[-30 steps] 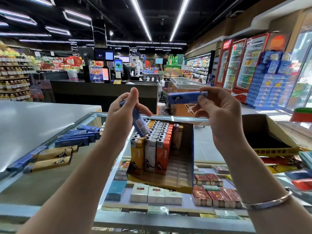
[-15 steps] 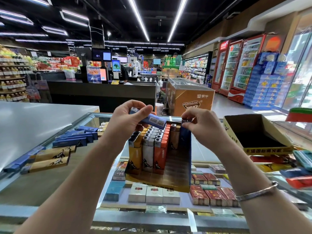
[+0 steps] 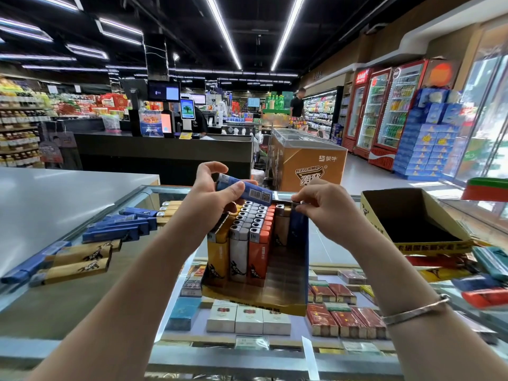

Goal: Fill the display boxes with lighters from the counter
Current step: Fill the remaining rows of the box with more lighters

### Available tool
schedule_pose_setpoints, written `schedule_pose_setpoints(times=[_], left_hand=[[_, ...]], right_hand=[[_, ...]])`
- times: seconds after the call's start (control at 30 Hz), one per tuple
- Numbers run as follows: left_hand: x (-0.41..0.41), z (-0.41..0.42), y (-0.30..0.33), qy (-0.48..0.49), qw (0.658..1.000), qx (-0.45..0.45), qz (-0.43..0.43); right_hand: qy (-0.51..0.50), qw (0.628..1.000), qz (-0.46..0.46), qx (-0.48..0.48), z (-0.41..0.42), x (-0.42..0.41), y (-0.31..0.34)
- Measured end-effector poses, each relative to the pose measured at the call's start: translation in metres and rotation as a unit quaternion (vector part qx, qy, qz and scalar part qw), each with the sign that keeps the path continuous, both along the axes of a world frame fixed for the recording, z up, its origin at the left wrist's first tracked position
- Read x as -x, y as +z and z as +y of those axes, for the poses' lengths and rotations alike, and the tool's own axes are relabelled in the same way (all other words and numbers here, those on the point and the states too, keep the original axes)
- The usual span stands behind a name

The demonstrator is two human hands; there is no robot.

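A yellow display box [image 3: 255, 303] stands on the glass counter, with rows of yellow, white and orange lighters [image 3: 242, 243] upright in its left part. My left hand [image 3: 211, 196] holds a blue lighter [image 3: 244, 191] lying sideways above those rows. My right hand [image 3: 327, 207] pinches the top of another blue lighter [image 3: 298, 229], upright in the box against its right wall, beside a brown one. Loose blue and brown lighters [image 3: 110, 237] lie on the counter at the left. An empty yellow display box [image 3: 417, 243] sits at the right.
Cigarette packs [image 3: 343, 320] lie under the glass counter top [image 3: 68, 312]. More loose lighters in red, yellow and teal [image 3: 483, 281] lie at the right edge. A grey counter [image 3: 55, 199] adjoins on the left. Checkout desks, a freezer and drink fridges stand beyond.
My right hand came down from head height and stood its blue lighter in the box's right side. My left hand turned its blue lighter sideways and moved it over the rows.
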State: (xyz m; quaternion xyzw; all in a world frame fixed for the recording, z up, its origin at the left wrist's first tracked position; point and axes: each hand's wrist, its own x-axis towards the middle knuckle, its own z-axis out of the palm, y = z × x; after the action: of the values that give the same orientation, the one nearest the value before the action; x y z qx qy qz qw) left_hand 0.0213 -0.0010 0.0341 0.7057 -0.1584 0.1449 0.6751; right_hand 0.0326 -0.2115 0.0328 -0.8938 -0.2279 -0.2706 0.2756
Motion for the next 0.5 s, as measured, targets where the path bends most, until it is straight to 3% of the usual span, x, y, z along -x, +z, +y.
schedule_pose_setpoints(times=[0.13, 0.37, 0.5], left_hand=[[0.0014, -0.0001, 0.0014, 0.000, 1.000, 0.000, -0.001], [0.0010, 0.0007, -0.0010, 0.013, 1.000, -0.025, -0.009], [0.0020, 0.0024, -0.0013, 0.010, 1.000, 0.011, -0.026]], right_hand=[[0.019, 1.000, 0.004, 0.025, 0.0010, 0.0023, -0.0010], [-0.039, 0.999, -0.012, 0.023, 0.0077, 0.0024, -0.0045], [-0.069, 0.997, -0.002, 0.015, 0.0072, -0.0001, -0.0083]])
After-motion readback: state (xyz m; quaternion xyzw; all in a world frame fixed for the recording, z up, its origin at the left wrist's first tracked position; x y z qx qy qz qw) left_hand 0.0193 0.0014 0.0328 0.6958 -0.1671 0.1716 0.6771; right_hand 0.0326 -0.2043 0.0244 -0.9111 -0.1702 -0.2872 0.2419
